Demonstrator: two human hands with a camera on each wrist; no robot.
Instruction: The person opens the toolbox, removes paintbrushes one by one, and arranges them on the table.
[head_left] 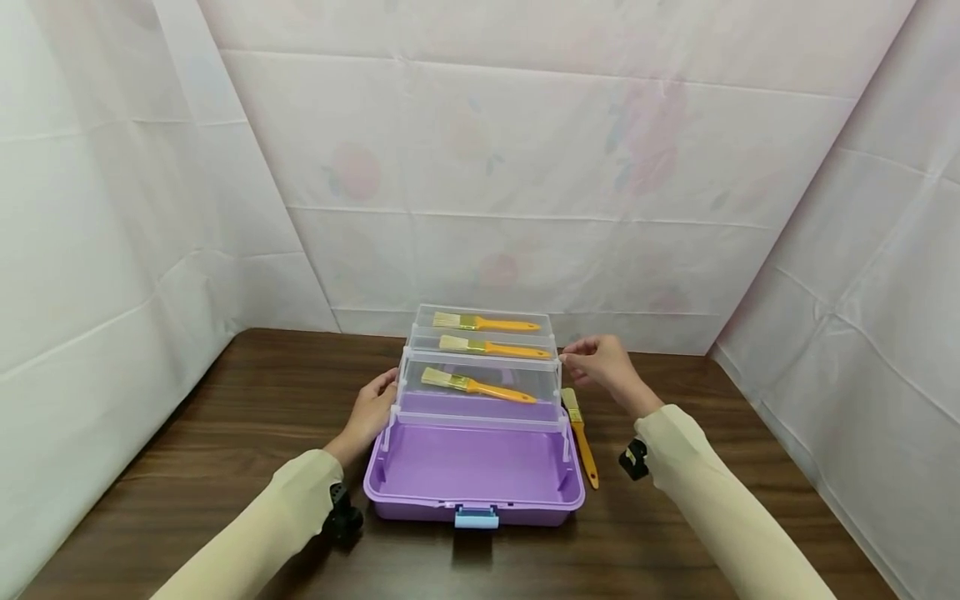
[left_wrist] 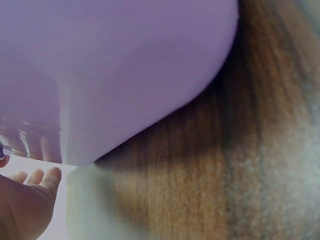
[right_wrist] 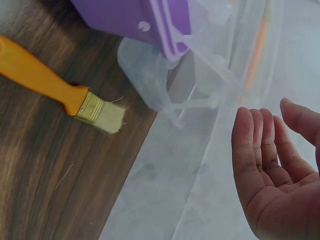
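A purple toolbox (head_left: 420, 490) stands open on the wooden table, its clear stepped trays (head_left: 480, 358) fanned out behind the bare base. Each tray holds one orange-handled paintbrush: the lowest (head_left: 480, 387), the middle (head_left: 495, 347), the top (head_left: 483, 322). Another brush (head_left: 580, 433) lies on the table by the box's right side, also seen close up (right_wrist: 65, 92). My left hand (head_left: 372, 410) rests with relaxed fingers against the lowest tray's left end. My right hand (head_left: 600, 365) is at that tray's right corner. In the right wrist view its fingers (right_wrist: 260, 150) are straight beside the clear plastic (right_wrist: 200, 75).
The dark wooden table (head_left: 225, 417) is walled on three sides by white sheeting (head_left: 525, 167). A blue latch (head_left: 476, 517) sits at the box's front edge. The left wrist view shows the purple box wall (left_wrist: 125, 65), my left hand (left_wrist: 25, 200) and wood (left_wrist: 225, 175).
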